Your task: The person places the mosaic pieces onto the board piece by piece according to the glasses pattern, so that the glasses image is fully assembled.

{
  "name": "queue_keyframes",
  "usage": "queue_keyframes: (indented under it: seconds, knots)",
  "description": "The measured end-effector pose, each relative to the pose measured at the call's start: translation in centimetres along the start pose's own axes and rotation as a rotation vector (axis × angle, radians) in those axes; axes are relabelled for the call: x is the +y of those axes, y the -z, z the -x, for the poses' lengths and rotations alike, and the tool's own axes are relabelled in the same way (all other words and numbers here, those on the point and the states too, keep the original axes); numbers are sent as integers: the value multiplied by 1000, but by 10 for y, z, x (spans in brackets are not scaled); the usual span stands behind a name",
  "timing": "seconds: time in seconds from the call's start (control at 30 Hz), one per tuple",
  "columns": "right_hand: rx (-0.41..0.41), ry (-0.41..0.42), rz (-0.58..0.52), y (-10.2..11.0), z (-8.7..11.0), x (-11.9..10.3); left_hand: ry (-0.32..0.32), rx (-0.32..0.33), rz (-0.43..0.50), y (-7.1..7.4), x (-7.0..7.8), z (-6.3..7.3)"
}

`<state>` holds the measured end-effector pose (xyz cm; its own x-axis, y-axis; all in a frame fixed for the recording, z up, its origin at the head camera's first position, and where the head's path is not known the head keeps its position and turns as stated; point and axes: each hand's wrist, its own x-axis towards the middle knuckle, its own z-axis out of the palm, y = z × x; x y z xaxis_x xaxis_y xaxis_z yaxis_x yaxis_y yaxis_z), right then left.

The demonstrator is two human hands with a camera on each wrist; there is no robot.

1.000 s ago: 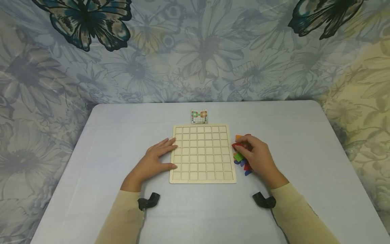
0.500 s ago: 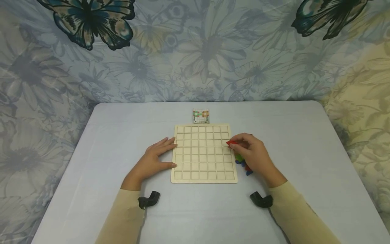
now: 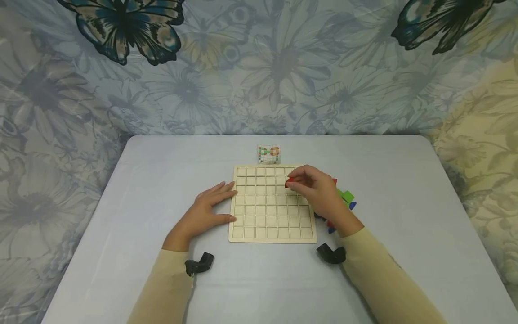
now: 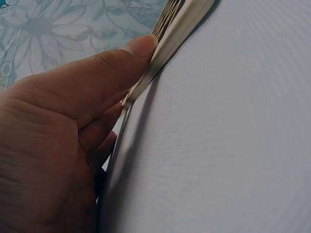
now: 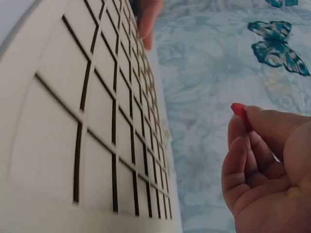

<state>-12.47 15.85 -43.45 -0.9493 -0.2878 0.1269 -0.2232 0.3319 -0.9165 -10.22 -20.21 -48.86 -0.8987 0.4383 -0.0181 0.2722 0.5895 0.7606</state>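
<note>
A square wooden grid board [image 3: 259,210] lies flat in the middle of the table. My left hand [image 3: 208,213] rests at its left edge, fingers spread, with the thumb and fingertips touching the rim; the left wrist view shows the thumb [image 4: 141,46] on the board's edge. Above the upper right cells, my right hand [image 3: 317,189] pinches a small red piece [image 3: 289,182] between thumb and fingers. In the right wrist view the red piece [image 5: 239,110] is held clear of the board [image 5: 58,126]. Its full shape is hidden by the fingers.
Several loose pieces lie right of the board, partly behind the right arm: green [image 3: 348,196], blue [image 3: 353,205] and red [image 3: 334,181]. A small printed pattern card [image 3: 269,154] lies beyond the board's far edge. A patterned cloth [image 3: 279,67] hangs behind the table.
My right hand has lifted the red piece from the loose pieces and carried it left and away over the board. The left hand has stayed at the board's edge.
</note>
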Motion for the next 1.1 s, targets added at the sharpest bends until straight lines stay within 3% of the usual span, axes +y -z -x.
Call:
queue_keyframes:
  seconds: [0.27, 0.53, 1.1]
  knots:
    - [-36, -18, -14, -21, -21, -8, 18, -5, -5, 0, 1, -1]
    - [-81, -90, -2, -46, -45, -15, 14, -9, -10, 0, 0, -1]
    - [-217, -129, 94, -92, -82, 2, -8, -5, -6, 0, -1, -2]
